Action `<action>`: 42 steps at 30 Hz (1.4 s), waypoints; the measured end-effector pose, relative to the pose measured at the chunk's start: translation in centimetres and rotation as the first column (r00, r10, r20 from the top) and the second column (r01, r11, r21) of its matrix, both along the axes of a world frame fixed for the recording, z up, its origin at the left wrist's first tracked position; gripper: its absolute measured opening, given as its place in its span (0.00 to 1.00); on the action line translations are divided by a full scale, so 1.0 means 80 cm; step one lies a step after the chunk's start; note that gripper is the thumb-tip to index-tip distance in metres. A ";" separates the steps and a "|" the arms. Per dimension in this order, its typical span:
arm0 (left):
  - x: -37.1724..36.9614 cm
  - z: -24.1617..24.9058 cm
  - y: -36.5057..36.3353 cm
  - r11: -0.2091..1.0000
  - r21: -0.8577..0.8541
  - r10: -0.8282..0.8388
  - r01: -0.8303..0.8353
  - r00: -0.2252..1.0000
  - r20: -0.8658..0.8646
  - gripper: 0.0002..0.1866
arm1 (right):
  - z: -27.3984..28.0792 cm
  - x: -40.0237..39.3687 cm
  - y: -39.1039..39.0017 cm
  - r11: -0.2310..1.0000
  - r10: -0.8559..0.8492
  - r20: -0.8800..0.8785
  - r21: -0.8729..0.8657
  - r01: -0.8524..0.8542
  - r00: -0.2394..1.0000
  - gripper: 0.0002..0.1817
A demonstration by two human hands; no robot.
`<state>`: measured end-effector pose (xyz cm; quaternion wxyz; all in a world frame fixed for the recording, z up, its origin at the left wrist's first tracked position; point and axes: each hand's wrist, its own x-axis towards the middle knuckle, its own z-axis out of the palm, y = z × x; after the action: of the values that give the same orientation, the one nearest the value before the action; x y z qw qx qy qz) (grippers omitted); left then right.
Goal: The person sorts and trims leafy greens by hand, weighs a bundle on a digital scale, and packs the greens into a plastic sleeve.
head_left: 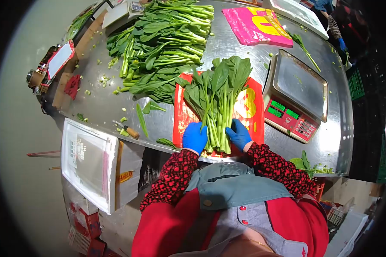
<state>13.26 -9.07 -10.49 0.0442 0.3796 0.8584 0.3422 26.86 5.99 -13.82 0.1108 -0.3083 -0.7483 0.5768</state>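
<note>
A bunch of choy sum (222, 103) lies with its leaves away from me and its cut stems towards me. It rests on a red printed plastic bag (255, 122) at the table's near edge. My left hand (195, 137), in a blue glove, is closed against the left side of the stems, fingers partly hidden. From the right, my blue-gloved right hand (239, 134) grips the stems, fingers curled on them. Beyond and to the left is a large heap of choy sum (171, 38).
A scale (299, 85) with lit green displays stands at right. Behind are a pink and yellow bag (258, 26) and a loose stalk (306, 52). A small knife (131, 131) and leaf scraps lie left. A white foam box (90, 160) stands at the near-left edge. Another person's gloved hand (342, 44) shows top right.
</note>
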 end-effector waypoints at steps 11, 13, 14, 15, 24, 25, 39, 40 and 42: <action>-0.004 0.018 -0.011 0.985 -0.164 -0.014 0.063 0.959 0.284 0.09 | 0.037 -0.006 0.003 0.861 -0.008 0.072 -0.506 0.043 0.997 0.13; -0.015 0.022 -0.017 0.973 -0.216 -0.035 0.081 0.977 0.212 0.09 | 0.036 0.013 0.017 0.914 0.115 0.085 -0.400 -0.071 0.990 0.14; -0.016 0.029 -0.021 0.989 -0.144 0.004 0.023 0.983 0.185 0.09 | 0.041 0.024 0.024 0.929 0.175 0.099 -0.345 -0.131 0.980 0.14; -0.017 0.036 -0.026 0.997 -0.070 0.046 -0.035 0.986 0.162 0.09 | 0.049 0.039 0.031 0.987 0.158 0.048 0.010 -0.158 0.986 0.14; -0.089 -0.022 -0.064 0.880 -0.205 0.422 -0.427 0.904 -0.071 0.11 | 0.085 0.078 0.120 0.036 0.138 0.304 0.950 -0.312 0.943 0.18; -0.092 -0.014 -0.063 0.891 -0.238 0.403 -0.387 0.915 0.020 0.11 | 0.081 0.075 0.123 -0.007 0.152 0.309 0.950 -0.312 0.939 0.16; -0.055 0.123 0.016 0.872 0.006 -0.489 0.490 0.869 0.076 0.08 | 0.189 -0.023 0.011 0.192 0.605 -0.036 0.976 -0.102 0.795 0.11; -0.037 0.120 0.013 0.854 0.036 -0.516 0.519 0.837 0.182 0.09 | 0.188 -0.024 0.006 0.199 0.619 -0.015 0.970 -0.138 0.786 0.12; -0.019 0.096 0.003 0.781 -0.042 -0.568 0.623 0.736 0.370 0.08 | 0.171 -0.024 0.003 0.230 0.656 0.021 0.947 -0.225 0.755 0.12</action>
<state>11.75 -8.83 -2.83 0.3285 0.5656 0.6952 0.2981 24.96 6.21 -0.14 0.2327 0.1570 -0.9523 0.1200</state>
